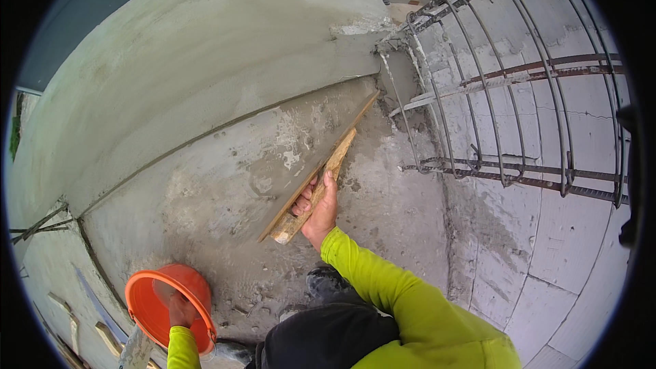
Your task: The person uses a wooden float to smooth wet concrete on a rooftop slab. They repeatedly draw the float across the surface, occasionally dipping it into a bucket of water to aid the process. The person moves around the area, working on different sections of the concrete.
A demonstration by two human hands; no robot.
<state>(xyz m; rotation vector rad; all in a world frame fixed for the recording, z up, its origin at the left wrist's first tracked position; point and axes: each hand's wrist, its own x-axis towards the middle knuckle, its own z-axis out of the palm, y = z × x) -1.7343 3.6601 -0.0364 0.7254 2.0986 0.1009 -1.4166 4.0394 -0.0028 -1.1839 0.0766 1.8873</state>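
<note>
My right hand (322, 212) is wrapped round the wooden handle of a long, narrow wooden float (301, 190). The float slants from lower left to upper right, its thin board edge toward the wet grey plaster. At lower left, my left hand (181, 310) reaches into an orange bucket (184, 279). Something grey shows beside its fingers inside, but the fingertips are hidden, so I cannot tell if they grip anything. Smooth damp plaster covers the wall (225, 48) ahead, with a straight groove along its lower side.
A rebar cage (506, 89) juts out at upper right, before a pale block wall (574, 239). Rough cement surface (383, 212) with crumbs of mortar lies around my feet. Wooden pieces (109, 338) lie at lower left, near thin bars (41, 225) sticking out.
</note>
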